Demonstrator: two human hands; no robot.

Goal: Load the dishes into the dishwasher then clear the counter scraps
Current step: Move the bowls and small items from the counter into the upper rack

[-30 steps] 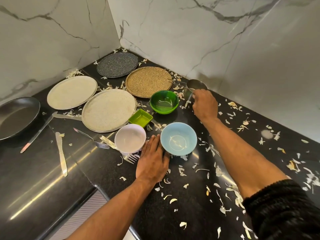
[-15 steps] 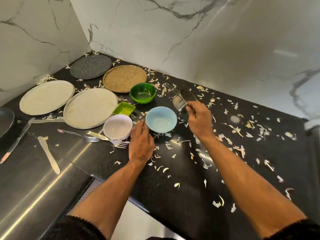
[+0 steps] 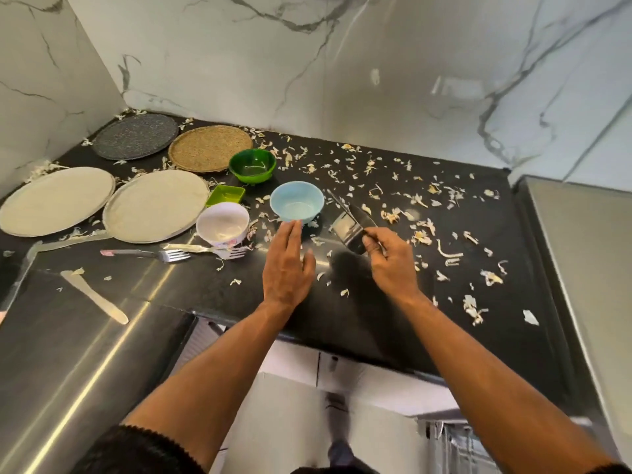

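Scraps (image 3: 420,200) litter counter (image 3: 359,302); 4 plates (far left) (image 3: 155,205).

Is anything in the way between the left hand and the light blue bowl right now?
Nothing visible. The left hand lies flat with its fingertips right at the near rim of the light blue bowl; only small scraps lie on the counter around them.

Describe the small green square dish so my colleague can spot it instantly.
Start at the two big pale plates on the left of the black counter. At the nearer plate's right edge sits the lime-green square dish, behind the white bowl. It is the only square-cornered dish; the green bowl is round and darker.
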